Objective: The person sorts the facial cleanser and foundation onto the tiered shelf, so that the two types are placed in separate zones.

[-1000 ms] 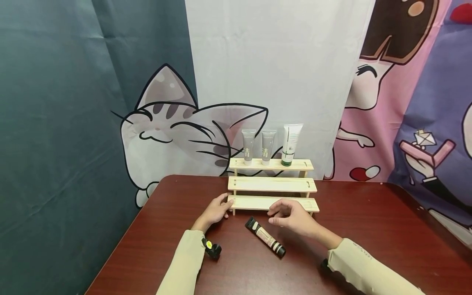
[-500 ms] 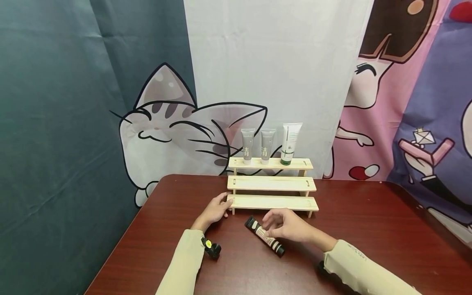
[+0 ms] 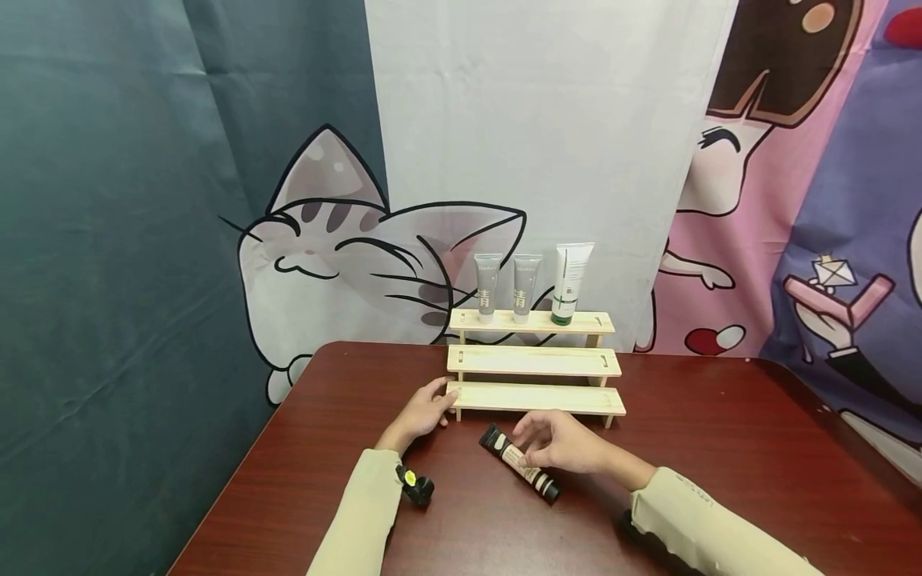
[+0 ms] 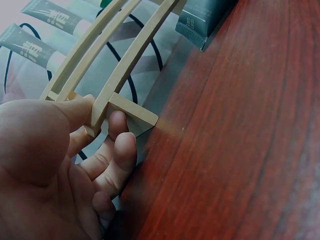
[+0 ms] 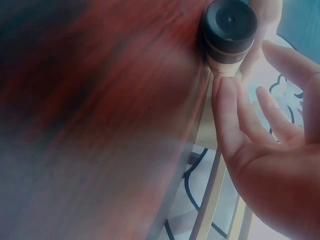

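My left hand (image 3: 421, 412) grips the left end of the lowest shelf of a three-tier wooden display rack (image 3: 536, 397). Its thumb lies on top, with fingertips under the edge, as the left wrist view shows. A black squeeze tube (image 3: 502, 448) with a cream label lies slantwise on the table before the rack. My right hand (image 3: 565, 444) is over its middle, thumb and fingers loosely bent and parted. In the right wrist view the black cap (image 5: 231, 25) faces the camera. One fingertip (image 5: 227, 85) meets or nearly meets the tube; the thumb looks apart from it.
Two grey tubes (image 3: 487, 288) (image 3: 525, 288) and a white tube with a green cap (image 3: 571, 284) stand on the rack's top shelf. Behind the dark red table (image 3: 684, 448) hangs a cartoon-printed cloth (image 3: 346, 272).
My right hand has come down and left from before the bottom shelf to the black tube, moving only slightly in the last half second. Left hand, rack and tube keep their places.
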{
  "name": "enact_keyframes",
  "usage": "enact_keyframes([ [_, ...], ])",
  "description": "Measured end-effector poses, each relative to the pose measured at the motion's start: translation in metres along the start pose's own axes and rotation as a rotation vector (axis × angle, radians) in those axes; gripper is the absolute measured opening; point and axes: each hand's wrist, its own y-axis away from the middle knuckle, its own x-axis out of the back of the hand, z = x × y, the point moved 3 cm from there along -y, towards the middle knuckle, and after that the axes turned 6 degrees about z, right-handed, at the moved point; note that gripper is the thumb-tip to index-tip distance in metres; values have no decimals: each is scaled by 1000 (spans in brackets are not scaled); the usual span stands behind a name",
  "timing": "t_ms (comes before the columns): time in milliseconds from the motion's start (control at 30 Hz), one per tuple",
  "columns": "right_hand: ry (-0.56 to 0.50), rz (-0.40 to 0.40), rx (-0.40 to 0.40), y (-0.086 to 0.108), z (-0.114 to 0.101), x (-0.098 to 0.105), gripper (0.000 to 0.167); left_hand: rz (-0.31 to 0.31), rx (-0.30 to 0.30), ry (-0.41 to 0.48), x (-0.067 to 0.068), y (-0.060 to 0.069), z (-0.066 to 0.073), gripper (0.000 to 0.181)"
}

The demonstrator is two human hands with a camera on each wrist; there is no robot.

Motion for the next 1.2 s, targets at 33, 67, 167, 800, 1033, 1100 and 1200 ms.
enact_keyframes([
  [33, 1, 0, -5, 0, 0, 0, 33, -1, -1, -1, 0, 0, 0, 53],
  [67, -1, -3, -11, 0, 0, -1, 34, -1, -2, 0, 0, 0, 0, 53],
  [167, 17, -17, -17, -2, 0, -2, 36, 6, -6, 5, 1, 0, 0, 52],
  [800, 81, -50, -10, -3, -2, -6, 35, 6, -27, 26, 1, 1, -2, 52],
  [1033, 41, -17, -13, -2, -2, -2, 34, -26, -97, 36, 4, 5, 2, 58],
  [1100, 19, -16, -17, -2, -3, -1, 35, -29, -118, 37, 4, 6, 4, 59],
  [1200, 10, -8, -20, -1, -5, 1, 35, -23, -93, 30, 3, 5, 4, 56],
])
